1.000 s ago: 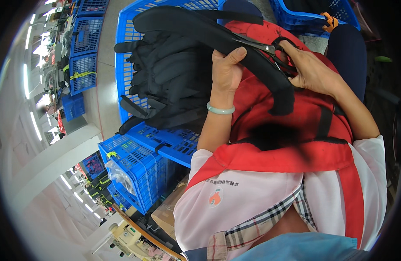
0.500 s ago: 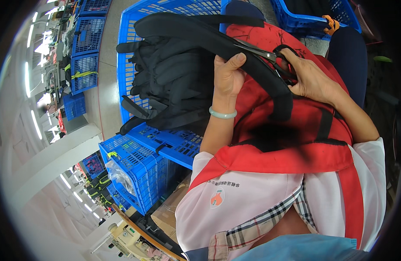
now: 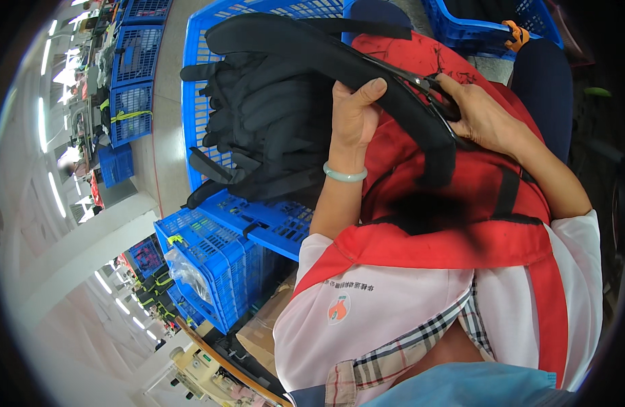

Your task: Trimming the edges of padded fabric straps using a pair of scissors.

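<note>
A long black padded strap (image 3: 285, 42) runs slantwise across my lap, its wide rounded end over the crate and its narrow end bent down toward me. My left hand (image 3: 355, 112) pinches it near the middle, thumb on top. In my right hand (image 3: 485, 119) are scissors (image 3: 421, 84) with dark handles, the fingers wrapped through the grips. The blades lie along the strap's right-hand edge, pointing up and left, their tips partly lost against the black fabric. Below the strap is the red apron (image 3: 455, 247) I wear, with dark thread scraps on it.
To the left, a blue plastic crate (image 3: 192, 132) holds a heap of similar black padded pieces (image 3: 265, 115). Another blue crate (image 3: 217, 271) stands nearer, with a plastic bag on it. A further blue crate (image 3: 461, 37) with an orange tie sits beyond my knee.
The scissors have turned slightly, their blades closer together and nearer the strap's edge. My right hand's grip has tightened a little. The strap's wide end has risen slightly.
</note>
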A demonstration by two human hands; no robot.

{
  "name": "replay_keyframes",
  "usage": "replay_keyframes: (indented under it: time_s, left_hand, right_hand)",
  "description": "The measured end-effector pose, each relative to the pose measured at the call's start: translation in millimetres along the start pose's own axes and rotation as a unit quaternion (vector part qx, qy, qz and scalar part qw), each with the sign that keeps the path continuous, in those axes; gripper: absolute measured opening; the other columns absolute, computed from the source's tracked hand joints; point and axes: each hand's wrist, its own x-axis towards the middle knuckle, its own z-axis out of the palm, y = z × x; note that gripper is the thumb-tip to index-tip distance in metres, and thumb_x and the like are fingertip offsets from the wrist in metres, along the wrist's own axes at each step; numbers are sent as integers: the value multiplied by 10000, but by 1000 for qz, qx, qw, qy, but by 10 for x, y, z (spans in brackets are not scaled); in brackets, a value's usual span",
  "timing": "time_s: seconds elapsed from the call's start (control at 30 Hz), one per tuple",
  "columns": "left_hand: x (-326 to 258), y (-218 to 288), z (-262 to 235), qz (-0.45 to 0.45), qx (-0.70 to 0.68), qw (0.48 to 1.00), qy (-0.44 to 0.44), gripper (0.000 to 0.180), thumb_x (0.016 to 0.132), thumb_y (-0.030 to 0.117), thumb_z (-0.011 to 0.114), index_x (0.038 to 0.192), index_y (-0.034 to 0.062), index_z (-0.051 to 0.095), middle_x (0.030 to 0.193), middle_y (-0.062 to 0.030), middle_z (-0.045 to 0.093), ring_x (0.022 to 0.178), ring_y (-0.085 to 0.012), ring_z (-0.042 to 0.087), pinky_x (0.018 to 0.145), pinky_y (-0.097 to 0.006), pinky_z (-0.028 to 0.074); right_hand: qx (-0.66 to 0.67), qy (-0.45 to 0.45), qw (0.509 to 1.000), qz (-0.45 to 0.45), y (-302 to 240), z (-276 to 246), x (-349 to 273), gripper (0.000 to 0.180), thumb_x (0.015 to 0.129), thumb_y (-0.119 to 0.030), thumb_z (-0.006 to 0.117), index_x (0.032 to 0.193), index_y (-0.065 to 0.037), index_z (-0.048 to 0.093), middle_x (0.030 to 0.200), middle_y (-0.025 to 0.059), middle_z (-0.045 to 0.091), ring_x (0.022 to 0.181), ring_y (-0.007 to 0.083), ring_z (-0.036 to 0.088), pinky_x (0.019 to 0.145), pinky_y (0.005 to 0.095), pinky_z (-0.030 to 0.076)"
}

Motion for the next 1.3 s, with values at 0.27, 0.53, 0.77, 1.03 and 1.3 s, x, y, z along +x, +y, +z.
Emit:
replay_keyframes:
  time_s: [0.27, 0.53, 0.77, 1.03, 1.3]
  left_hand:
    - [-13, 15, 70, -19, 6, 1000, 13, 264, 793, -57, 706, 1032, 20, 624, 942, -75, 672, 839, -185, 661, 810, -313, 545]
    - [169, 232, -110, 18, -24, 999, -16, 255, 848, 37, 688, 1092, 19, 619, 1017, -89, 649, 944, -221, 633, 877, -367, 526]
    - [184, 67, 129, 37, -48, 998, 32, 218, 795, -61, 702, 987, 26, 646, 948, -68, 679, 887, -188, 658, 866, -327, 534]
    - [253, 182, -137, 26, 43, 999, -14, 278, 824, -11, 688, 1092, 29, 629, 1004, -91, 681, 927, -226, 667, 875, -370, 542]
    - [263, 66, -12, 7, -26, 1000, 13, 251, 789, -66, 703, 1012, 26, 636, 930, -79, 682, 865, -198, 666, 846, -334, 544]
  right_hand:
    - [15, 61, 995, -74, 31, 27, 56, 444, 805, -160, 709, 1127, 48, 485, 771, 257, 569, 775, 433, 571, 672, 450, 435]
    - [-11, 58, 998, -31, 90, 19, 88, 438, 812, -84, 676, 1184, 16, 467, 777, 237, 575, 762, 403, 587, 674, 434, 447]
    - [-28, 75, 994, -76, 100, 28, 214, 438, 822, -99, 666, 1168, 2, 417, 848, 197, 580, 796, 405, 587, 674, 453, 456]
    - [-14, 56, 997, -59, 156, -41, 163, 483, 787, -112, 680, 1172, -9, 407, 823, 148, 510, 766, 371, 552, 702, 428, 448]
    - [-71, 49, 992, -97, 169, -121, 196, 559, 818, -198, 691, 1252, 4, 404, 872, 199, 562, 778, 402, 574, 706, 440, 447]
